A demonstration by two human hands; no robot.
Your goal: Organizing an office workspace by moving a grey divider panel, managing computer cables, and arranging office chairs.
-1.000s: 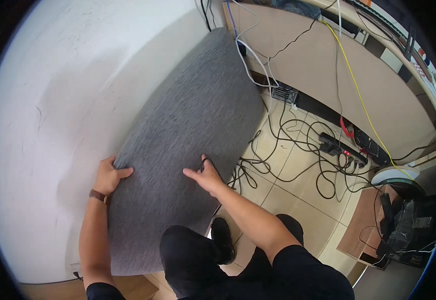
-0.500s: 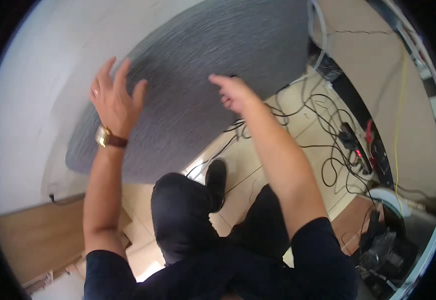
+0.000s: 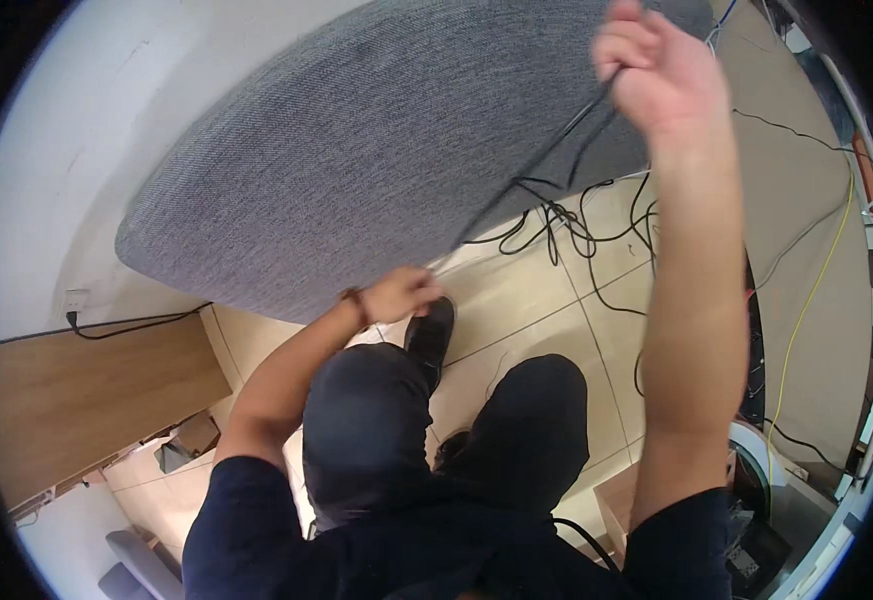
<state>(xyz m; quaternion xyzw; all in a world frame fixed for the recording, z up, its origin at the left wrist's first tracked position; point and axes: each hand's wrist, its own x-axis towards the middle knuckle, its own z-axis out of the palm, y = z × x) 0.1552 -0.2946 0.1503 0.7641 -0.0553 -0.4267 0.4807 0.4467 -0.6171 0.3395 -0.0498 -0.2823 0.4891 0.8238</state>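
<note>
A large grey fabric-covered panel (image 3: 376,150) leans against the white wall and fills the upper middle of the view. My left hand (image 3: 401,293) is low, curled under the panel's bottom edge just above my knee, with a watch band on the wrist. My right hand (image 3: 646,70) is raised high at the panel's right edge, its fingers closed on that edge. A thin black cable (image 3: 556,150) runs down from right beside this hand; I cannot tell whether the fingers hold it too. My dark-trousered legs and one black shoe (image 3: 431,335) stand below the panel.
Tangled black cables (image 3: 566,225) lie on the beige tile floor to the right of the panel. A yellow cable (image 3: 806,300) runs along a brown surface at the right. A wooden board (image 3: 76,400) and a wall socket (image 3: 74,300) with a plug sit at the left.
My left hand dropped from the panel's face to its bottom edge. My right hand rose to the panel's upper right edge. The panel now looms closer and higher.
</note>
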